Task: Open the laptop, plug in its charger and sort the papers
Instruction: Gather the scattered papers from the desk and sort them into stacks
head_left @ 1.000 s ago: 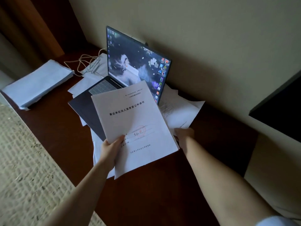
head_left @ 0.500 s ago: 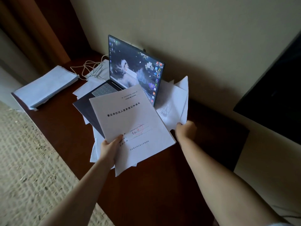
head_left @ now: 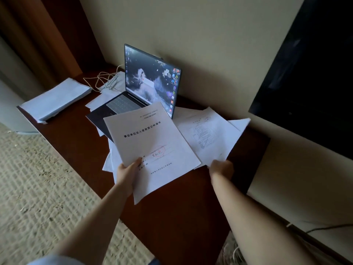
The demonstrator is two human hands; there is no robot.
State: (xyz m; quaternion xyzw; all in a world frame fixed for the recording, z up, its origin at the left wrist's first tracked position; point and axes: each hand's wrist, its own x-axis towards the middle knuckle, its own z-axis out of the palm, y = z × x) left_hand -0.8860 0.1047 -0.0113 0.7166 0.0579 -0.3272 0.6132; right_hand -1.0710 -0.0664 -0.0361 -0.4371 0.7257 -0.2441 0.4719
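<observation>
The laptop (head_left: 150, 87) stands open on the dark wooden desk (head_left: 72, 138) with its screen lit. A white cable (head_left: 103, 81) lies coiled to its left. My left hand (head_left: 128, 175) grips a stapled document (head_left: 152, 148) with a red stamp, held above the laptop's front edge. My right hand (head_left: 221, 167) grips the near corner of several loose sheets (head_left: 208, 132), lifted to the right of the laptop. More sheets (head_left: 110, 161) lie under the document on the desk.
A thick stack of paper (head_left: 57, 98) lies at the desk's left end. A dark screen (head_left: 309, 77) hangs on the wall at the right. Patterned carpet (head_left: 38, 188) covers the floor on the left. A black cable (head_left: 324, 228) runs along the wall at lower right.
My right hand took hold of the loose sheets right of the laptop and lifted them off the desk, then drew them outward to the right. My left hand kept holding the stamped document.
</observation>
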